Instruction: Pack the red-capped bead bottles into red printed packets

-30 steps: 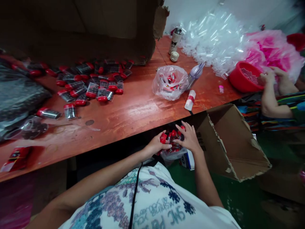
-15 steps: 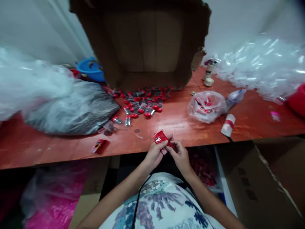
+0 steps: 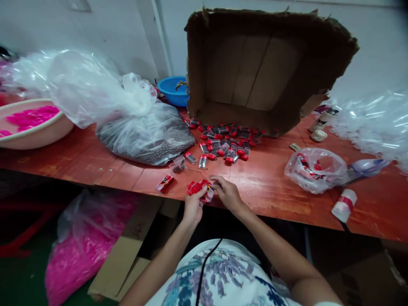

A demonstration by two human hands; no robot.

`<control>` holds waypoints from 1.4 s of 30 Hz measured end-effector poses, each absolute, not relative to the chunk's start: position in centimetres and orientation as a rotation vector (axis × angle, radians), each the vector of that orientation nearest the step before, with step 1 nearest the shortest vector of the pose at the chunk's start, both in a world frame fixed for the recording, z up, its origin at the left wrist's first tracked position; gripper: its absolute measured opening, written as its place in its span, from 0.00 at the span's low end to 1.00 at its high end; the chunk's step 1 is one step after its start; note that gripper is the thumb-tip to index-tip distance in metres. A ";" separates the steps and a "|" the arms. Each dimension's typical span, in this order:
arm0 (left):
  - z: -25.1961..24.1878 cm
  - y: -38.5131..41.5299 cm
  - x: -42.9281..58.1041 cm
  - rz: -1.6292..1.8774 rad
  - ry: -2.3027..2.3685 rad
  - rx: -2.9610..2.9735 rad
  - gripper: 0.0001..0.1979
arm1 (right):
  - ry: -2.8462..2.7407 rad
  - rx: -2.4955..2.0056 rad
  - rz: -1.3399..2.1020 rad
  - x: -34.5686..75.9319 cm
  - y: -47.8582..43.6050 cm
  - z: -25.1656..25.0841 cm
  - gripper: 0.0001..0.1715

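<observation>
Low over the table's front edge, my left hand [image 3: 193,207] is closed round a small bunch of shiny red printed packets [image 3: 198,187], its thumb lying on top. My right hand [image 3: 228,193] has its fingers pinched together at the right edge of the bunch; its fingertips partly cover that edge. Left of my hands, another red printed packet [image 3: 165,182] lies on the table. Beyond them is a heap of small clear bottles with red caps [image 3: 223,146] and dark contents. A small clear piece with dark bits [image 3: 177,164] lies near the heap.
A torn cardboard box [image 3: 255,72] lies on its side behind the heap. A clear sack of dark beads [image 3: 146,140] and a blue basin [image 3: 174,91] stand left. Rightward are a plastic bag with red packets [image 3: 315,170] and a white roll [image 3: 344,205]. A pink-filled sack [image 3: 79,255] sits below.
My view has swung left, so the table things sit further right. The red packets are now fanned out in my left hand, and my right hand has shifted to their upper right edge.
</observation>
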State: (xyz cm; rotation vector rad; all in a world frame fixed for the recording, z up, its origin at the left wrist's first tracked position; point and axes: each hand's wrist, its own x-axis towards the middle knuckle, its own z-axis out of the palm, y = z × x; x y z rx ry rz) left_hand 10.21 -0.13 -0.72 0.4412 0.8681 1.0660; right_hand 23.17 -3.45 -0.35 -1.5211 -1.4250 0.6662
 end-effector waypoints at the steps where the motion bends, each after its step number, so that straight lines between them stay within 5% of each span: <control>1: -0.9 0.2 9.9 1.081 0.886 0.433 0.14 | -1.503 -1.527 0.675 23.2 -2.8 -0.4 0.17; 14: -0.1 2.7 8.2 1.022 1.032 0.029 0.05 | -1.703 -2.182 0.232 21.8 7.9 -1.6 0.24; 25: 0.0 3.6 8.7 0.957 0.950 -0.079 0.06 | -1.246 -1.529 0.659 23.2 -4.1 -0.7 0.25; 42: 1.1 2.5 11.2 0.946 0.909 0.042 0.06 | -1.157 -1.472 0.730 23.5 -7.2 -0.1 0.24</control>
